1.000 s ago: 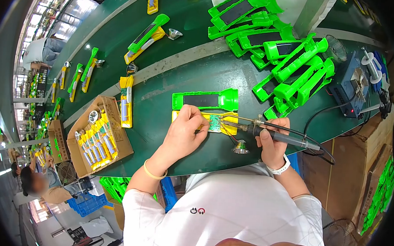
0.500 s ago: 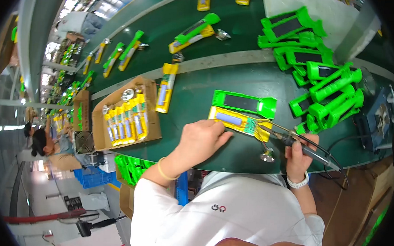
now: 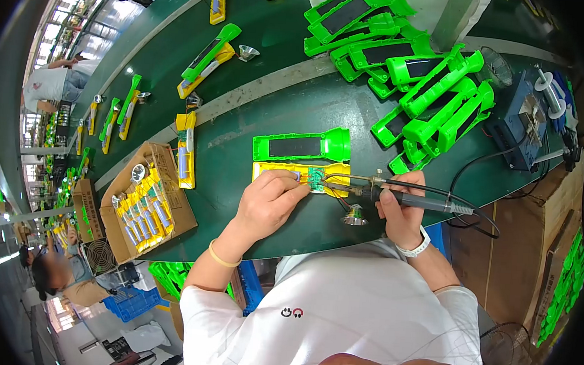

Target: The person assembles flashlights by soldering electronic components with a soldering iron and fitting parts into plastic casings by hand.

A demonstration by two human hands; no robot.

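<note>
My right hand (image 3: 402, 213) grips a soldering iron (image 3: 411, 200) with a feed tube clamped along it. The iron's tip is at the green circuit board (image 3: 316, 178) inside a yellow flashlight housing half (image 3: 336, 170). My left hand (image 3: 269, 204) is closed on that housing's left part, its fingers largely hiding the blue battery. A small reflector lamp (image 3: 354, 216) lies wired below the board, near my right hand. Just above the yellow half rests a green housing half (image 3: 338, 145) with a dark panel.
A pile of green housing halves (image 3: 406, 69) lies at upper right, near a blue soldering station (image 3: 519, 126). At left stands a cardboard box (image 3: 180, 206) of yellow assemblies. One more yellow assembly (image 3: 185, 152) lies beside it. Farther left, another person (image 3: 59, 275) sits.
The view has swung so that the bench appears shifted left. The iron now lies flatter, its tip still at the circuit board. My left hand stays on the yellow housing.
</note>
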